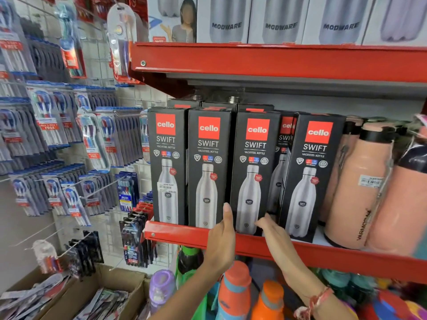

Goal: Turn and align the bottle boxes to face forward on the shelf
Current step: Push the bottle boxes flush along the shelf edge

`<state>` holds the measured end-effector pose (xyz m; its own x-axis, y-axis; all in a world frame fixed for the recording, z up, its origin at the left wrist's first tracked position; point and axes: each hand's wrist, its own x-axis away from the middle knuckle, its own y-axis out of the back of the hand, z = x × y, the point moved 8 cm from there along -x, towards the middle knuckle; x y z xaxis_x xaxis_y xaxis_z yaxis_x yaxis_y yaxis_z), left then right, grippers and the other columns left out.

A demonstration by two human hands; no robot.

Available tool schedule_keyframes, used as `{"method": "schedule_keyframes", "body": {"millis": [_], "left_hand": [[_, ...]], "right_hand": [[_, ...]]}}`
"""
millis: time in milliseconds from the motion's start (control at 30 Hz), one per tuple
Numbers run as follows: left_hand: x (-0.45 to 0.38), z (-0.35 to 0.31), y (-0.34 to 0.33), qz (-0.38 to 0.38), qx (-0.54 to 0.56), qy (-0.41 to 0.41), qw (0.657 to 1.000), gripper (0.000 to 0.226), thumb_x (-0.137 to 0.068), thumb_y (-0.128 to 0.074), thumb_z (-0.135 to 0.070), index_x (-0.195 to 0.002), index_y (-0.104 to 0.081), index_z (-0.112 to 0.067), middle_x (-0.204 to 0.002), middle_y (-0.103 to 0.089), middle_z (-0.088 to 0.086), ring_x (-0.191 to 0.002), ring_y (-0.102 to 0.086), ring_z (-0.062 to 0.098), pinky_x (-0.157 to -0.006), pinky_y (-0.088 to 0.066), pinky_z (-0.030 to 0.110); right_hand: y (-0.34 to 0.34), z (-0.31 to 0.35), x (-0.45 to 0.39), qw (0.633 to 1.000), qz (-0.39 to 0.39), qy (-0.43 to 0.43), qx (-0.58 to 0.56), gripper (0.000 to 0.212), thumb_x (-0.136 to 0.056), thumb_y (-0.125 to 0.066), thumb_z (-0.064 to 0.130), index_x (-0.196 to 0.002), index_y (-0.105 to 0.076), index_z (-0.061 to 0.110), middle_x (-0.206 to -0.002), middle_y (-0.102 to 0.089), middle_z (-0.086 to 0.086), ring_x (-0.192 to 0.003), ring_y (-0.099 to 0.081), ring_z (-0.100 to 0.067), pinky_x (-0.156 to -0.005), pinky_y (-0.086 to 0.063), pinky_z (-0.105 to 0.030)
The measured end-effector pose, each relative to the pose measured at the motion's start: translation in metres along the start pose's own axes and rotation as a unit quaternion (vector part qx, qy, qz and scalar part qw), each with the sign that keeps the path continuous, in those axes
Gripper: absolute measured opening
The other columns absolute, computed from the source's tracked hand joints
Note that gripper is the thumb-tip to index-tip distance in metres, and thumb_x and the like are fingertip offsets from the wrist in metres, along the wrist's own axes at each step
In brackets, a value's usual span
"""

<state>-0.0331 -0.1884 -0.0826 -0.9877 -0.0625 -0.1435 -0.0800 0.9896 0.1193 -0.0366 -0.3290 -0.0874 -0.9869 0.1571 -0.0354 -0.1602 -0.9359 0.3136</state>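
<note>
Four black bottle boxes (254,172) face front on the red shelf (180,234); a fifth box (283,158) peeks behind. Left hand (220,241) and right hand (275,232), fingers open, press the third box's bottom sides.

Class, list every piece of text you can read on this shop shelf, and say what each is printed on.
"cello", "SWIFT", "VACUSTEEL BOTTLE": black bottle boxes.
"MODWARE": grey boxes on the top shelf.
"VARMORA": peach flask, down its side.
"FREE": toothbrush packs.
Price stickers, round badges, other pack print: too small or blurred.
</note>
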Motion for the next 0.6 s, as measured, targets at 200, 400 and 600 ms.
{"method": "schedule_keyframes", "body": {"millis": [200, 400, 600], "left_hand": [[0.055, -0.086, 0.002, 0.013, 0.095, 0.015, 0.995, 0.054, -0.098, 0.013, -0.009, -0.057, -0.019, -0.018, -0.134, -0.014, 0.056, -0.138, -0.023, 0.043, -0.087, -0.013, 0.009], [0.019, -0.025, 0.005, -0.018, -0.153, -0.062, 0.986, 0.061, -0.092, -0.014, -0.058, -0.047, -0.027, -0.02, -0.048, -0.041, 0.0, -0.059, -0.043, 0.024, -0.071, -0.037, 0.038], [0.012, -0.059, -0.01, -0.029, -0.109, -0.15, 0.982, 0.087, -0.082, -0.015, -0.073, -0.074, -0.069, -0.005, -0.081, -0.075, 0.012, -0.086, -0.068, 0.026, -0.084, -0.051, 0.039]], "right_hand": [[-0.001, 0.001, 0.012, 1.0, 0.014, 0.02, -0.001, 0.054, -0.093, -0.038, 0.033, -0.145, -0.033, 0.019, -0.155, -0.024, 0.009, -0.142, -0.025, -0.014, -0.104, -0.024, -0.029], [0.001, -0.002, 0.012, 0.999, 0.015, 0.047, 0.017, 0.053, -0.094, -0.037, 0.03, -0.146, -0.031, 0.02, -0.155, -0.025, 0.009, -0.142, -0.024, -0.01, -0.111, -0.021, -0.028], [0.043, 0.005, 0.015, 0.987, -0.121, 0.097, -0.03, 0.048, -0.092, -0.046, 0.024, -0.14, -0.043, 0.018, -0.145, -0.044, 0.001, -0.132, -0.04, -0.013, -0.111, -0.029, -0.031]]}}
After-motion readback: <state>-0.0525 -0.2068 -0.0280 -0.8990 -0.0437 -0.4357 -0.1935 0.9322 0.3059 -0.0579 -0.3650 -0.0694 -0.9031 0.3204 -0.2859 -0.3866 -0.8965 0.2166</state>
